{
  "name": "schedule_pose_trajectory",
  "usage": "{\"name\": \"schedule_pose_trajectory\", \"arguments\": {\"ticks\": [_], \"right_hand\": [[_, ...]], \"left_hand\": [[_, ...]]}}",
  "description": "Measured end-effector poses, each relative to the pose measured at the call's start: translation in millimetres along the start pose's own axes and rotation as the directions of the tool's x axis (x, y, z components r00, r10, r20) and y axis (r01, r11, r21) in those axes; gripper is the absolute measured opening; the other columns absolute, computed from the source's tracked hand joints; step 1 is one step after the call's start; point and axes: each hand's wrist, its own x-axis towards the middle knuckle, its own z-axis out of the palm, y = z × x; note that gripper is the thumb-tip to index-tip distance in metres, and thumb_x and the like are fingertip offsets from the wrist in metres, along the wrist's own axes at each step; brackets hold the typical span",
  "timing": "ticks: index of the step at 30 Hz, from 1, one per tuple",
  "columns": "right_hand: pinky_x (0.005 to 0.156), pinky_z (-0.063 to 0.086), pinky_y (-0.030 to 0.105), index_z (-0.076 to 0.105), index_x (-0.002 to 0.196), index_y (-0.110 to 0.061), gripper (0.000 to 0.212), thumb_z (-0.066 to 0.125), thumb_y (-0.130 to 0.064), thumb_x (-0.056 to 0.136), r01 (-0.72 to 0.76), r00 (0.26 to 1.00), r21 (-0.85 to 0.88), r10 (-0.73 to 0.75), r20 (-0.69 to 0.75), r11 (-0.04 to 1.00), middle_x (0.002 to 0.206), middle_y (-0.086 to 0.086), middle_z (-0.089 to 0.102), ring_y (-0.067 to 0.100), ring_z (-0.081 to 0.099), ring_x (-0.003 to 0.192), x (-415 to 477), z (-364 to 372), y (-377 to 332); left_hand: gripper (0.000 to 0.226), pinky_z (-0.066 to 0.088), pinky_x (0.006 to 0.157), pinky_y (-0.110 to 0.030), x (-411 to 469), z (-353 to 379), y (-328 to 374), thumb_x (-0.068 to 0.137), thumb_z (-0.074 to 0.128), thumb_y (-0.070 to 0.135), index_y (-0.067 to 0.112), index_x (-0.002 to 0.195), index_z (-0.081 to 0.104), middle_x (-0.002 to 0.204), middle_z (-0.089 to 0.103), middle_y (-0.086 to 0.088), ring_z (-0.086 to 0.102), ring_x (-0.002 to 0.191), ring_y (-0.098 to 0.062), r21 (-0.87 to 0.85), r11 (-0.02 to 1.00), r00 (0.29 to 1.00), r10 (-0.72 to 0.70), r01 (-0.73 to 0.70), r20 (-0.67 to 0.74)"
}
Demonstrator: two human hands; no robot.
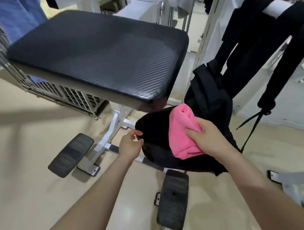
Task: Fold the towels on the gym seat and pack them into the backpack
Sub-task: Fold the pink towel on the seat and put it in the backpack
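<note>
A folded pink towel [181, 130] is gripped in my right hand [209, 138], held over the open mouth of the black backpack [207, 93]. The backpack stands on the floor to the right of the black padded gym seat [99, 55], whose top is bare. My left hand [130, 144] pinches the near edge of the backpack's opening [148, 125] and holds it apart.
White frame legs [113, 128] and two black footplates [71, 154] [173, 199] sit on the beige floor below the seat. A wire rack [66, 95] stands behind the seat at left. Dark clothing [267, 36] hangs at right, blue cloth [20, 14] at top left.
</note>
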Motion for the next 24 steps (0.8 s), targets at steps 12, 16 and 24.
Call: {"name": "schedule_pose_trajectory", "arguments": {"ticks": [12, 16, 24], "right_hand": [[0.066, 0.051, 0.039, 0.054, 0.112, -0.029, 0.032, 0.041, -0.009, 0.09, 0.209, 0.945, -0.561, -0.314, -0.096, 0.801, 0.086, -0.007, 0.064, 0.016, 0.061, 0.076, 35.8, -31.1, 40.5], [0.062, 0.047, 0.038, 0.051, 0.106, -0.023, 0.023, 0.042, -0.01, 0.089, 0.132, 0.927, -0.711, -0.341, -0.159, 0.691, 0.083, -0.001, 0.06, 0.026, 0.059, 0.075, 36.6, -57.1, 54.4], [0.066, 0.049, 0.04, 0.052, 0.116, -0.018, 0.031, 0.047, -0.011, 0.086, 0.081, 0.928, -0.808, -0.341, -0.153, 0.583, 0.093, 0.01, 0.063, 0.035, 0.061, 0.083, 15.5, -67.6, 50.2]], "left_hand": [[0.015, 0.051, 0.053, -0.037, 54.4, 67.6, -33.9, 0.058, 0.07, 0.004, 0.013, 0.068, 0.064, 0.068, 0.063, -0.009, 0.063, 0.066, -0.032, 0.83, 0.376, 0.911, 0.198, -0.412, 0.362], [0.03, 0.044, 0.069, -0.04, -6.2, 55.8, 26.9, 0.038, 0.083, 0.007, 0.019, 0.06, 0.066, 0.08, 0.059, -0.01, 0.058, 0.078, -0.032, 0.872, 0.052, 0.784, 0.467, -0.486, 0.409], [0.02, 0.054, 0.061, -0.035, -125.6, 13.5, 62.0, 0.06, 0.081, 0.018, 0.02, 0.061, 0.061, 0.059, 0.062, -0.003, 0.067, 0.058, -0.024, 0.565, -0.306, 0.413, 0.438, -0.767, 0.798]]}}
